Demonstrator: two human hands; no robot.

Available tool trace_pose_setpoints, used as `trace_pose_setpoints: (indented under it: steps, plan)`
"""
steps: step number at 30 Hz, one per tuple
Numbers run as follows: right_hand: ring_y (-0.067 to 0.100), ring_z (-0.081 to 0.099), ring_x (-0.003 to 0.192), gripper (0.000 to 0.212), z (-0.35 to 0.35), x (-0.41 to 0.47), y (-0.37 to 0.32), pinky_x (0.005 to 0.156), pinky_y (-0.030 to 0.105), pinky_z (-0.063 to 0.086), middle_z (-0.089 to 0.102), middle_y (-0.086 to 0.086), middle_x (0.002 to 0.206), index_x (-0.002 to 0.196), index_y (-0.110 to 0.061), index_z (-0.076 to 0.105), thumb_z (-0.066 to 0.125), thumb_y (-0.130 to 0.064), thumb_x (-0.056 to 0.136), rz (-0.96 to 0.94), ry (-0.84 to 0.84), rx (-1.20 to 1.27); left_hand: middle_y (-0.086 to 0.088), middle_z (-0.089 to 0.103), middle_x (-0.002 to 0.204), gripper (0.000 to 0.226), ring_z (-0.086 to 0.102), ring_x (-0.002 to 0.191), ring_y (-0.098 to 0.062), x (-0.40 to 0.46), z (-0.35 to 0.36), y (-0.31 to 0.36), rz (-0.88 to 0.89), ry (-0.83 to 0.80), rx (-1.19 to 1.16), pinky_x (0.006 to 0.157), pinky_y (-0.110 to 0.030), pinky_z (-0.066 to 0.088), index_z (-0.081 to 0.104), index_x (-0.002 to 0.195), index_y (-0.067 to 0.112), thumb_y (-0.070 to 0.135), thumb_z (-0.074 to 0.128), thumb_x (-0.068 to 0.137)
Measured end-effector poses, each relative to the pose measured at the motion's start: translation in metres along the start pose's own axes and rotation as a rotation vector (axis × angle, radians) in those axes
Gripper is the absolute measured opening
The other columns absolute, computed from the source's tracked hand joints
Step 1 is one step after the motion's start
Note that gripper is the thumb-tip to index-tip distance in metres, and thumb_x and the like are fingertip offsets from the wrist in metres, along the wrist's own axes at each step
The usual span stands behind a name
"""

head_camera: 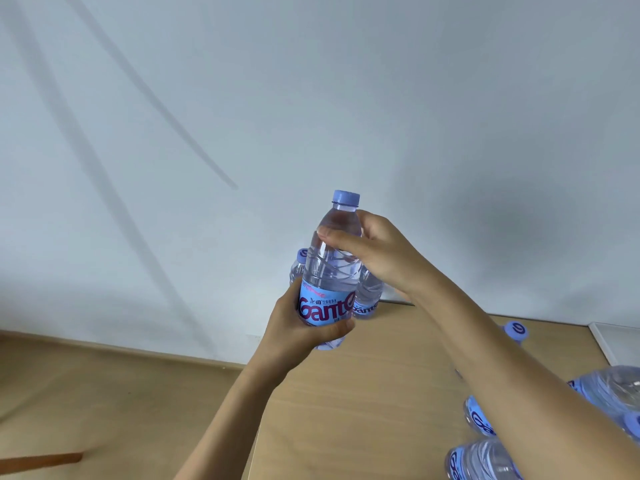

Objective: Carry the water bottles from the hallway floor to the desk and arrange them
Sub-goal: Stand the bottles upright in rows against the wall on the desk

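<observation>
Both hands, left hand (pixel 298 327) and right hand (pixel 377 251), grasping upright bottle (pixel 332 271), more bottles (pixel 369 296) behind on desk (pixel 363 393)

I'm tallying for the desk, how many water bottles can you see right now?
7, possibly more out of view. One held bottle in both hands, two standing behind it by the wall, one cap beyond the right arm, three at lower right.

Wooden desk (pixel 363 393), water bottles (pixel 369 294) standing (some lying)

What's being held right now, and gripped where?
One water bottle: left hand grips its labelled lower body, right hand its clear upper body below the cap.
</observation>
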State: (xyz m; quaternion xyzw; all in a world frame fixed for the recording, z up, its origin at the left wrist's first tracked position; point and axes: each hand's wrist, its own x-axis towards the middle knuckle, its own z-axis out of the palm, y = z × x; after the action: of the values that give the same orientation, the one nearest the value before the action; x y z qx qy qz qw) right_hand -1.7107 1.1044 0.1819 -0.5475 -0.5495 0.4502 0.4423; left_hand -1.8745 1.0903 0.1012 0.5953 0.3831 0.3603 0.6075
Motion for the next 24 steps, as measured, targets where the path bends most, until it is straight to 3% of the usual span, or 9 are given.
trace_pose_setpoints:
  steps: [2,4,7,10,14,18,21,24]
  plan:
    - [0.022,0.07,0.102,0.03,0.006,0.002,0.014,0.095,0.041,0.054,0.073,0.009,0.105,0.107,-0.005,0.063,0.07,-0.029,0.091,0.025,-0.002,0.006,-0.005,0.073,0.087,0.046,0.072,0.075,-0.025,0.002,-0.004,-0.013,-0.036,-0.023,0.025,0.06,-0.029,0.058,0.062,0.098,0.033,0.011,0.086,0.066]
    - [0.012,0.07,0.097,0.029,0.011,0.003,0.028,0.085,0.025,0.054,0.074,0.003,0.102,0.107,-0.008,0.064,0.072,-0.03,0.09,0.061,-0.002,-0.029,-0.006,0.072,0.088,0.048,0.072,0.079,-0.028,0.003,-0.008,-0.027,-0.089,-0.041,0.036,0.063,-0.031,0.059,0.059,0.102,0.03,0.01,0.086,0.067]
    - [0.002,0.07,0.093,0.027,0.019,0.007,0.049,0.076,0.013,0.049,0.074,-0.006,0.097,0.108,-0.013,0.065,0.073,-0.03,0.089,0.121,-0.031,-0.038,0.003,0.072,0.096,0.057,0.07,0.088,-0.014,0.003,-0.018,-0.049,-0.144,-0.065,0.054,0.065,-0.022,0.055,0.057,0.114,0.025,0.01,0.086,0.068]
    - [0.001,0.068,0.093,0.027,0.028,0.01,0.072,0.084,0.019,0.048,0.073,-0.011,0.091,0.106,-0.016,0.064,0.074,-0.032,0.087,0.167,-0.076,-0.08,0.009,0.071,0.103,0.058,0.065,0.098,-0.005,0.003,-0.025,-0.072,-0.171,-0.071,0.099,0.068,-0.016,0.052,0.058,0.119,0.024,0.008,0.085,0.07]
    - [0.011,0.068,0.094,0.036,0.042,0.012,0.104,0.093,0.035,0.05,0.073,0.002,0.094,0.105,-0.009,0.063,0.08,-0.03,0.081,0.191,-0.102,-0.142,0.009,0.07,0.106,0.064,0.064,0.097,0.001,0.006,-0.032,-0.11,-0.219,0.022,0.126,0.072,-0.015,0.052,0.058,0.117,0.025,0.002,0.087,0.064]
    - [0.004,0.064,0.089,0.031,0.058,0.009,0.131,0.09,0.032,0.052,0.069,-0.011,0.09,0.097,-0.027,0.063,0.085,-0.025,0.076,0.196,-0.135,-0.139,0.015,0.07,0.102,0.071,0.063,0.089,0.007,0.01,-0.038,-0.145,-0.258,0.073,0.174,0.071,-0.011,0.049,0.057,0.111,0.034,0.001,0.089,0.058]
    - [0.01,0.065,0.096,0.036,0.069,0.007,0.148,0.092,0.033,0.052,0.071,-0.003,0.101,0.102,-0.021,0.063,0.086,-0.018,0.074,0.209,-0.123,-0.132,0.012,0.07,0.104,0.073,0.064,0.088,0.004,0.011,-0.04,-0.164,-0.273,0.1,0.223,0.073,-0.012,0.049,0.055,0.113,0.035,0.001,0.088,0.058]
    - [-0.003,0.059,0.083,0.036,0.076,0.005,0.161,0.079,0.016,0.049,0.067,-0.007,0.091,0.098,-0.015,0.063,0.087,-0.014,0.071,0.198,-0.095,-0.169,0.01,0.07,0.103,0.076,0.064,0.085,0.005,0.012,-0.043,-0.179,-0.282,0.12,0.245,0.072,-0.012,0.049,0.053,0.112,0.039,-0.002,0.087,0.058]
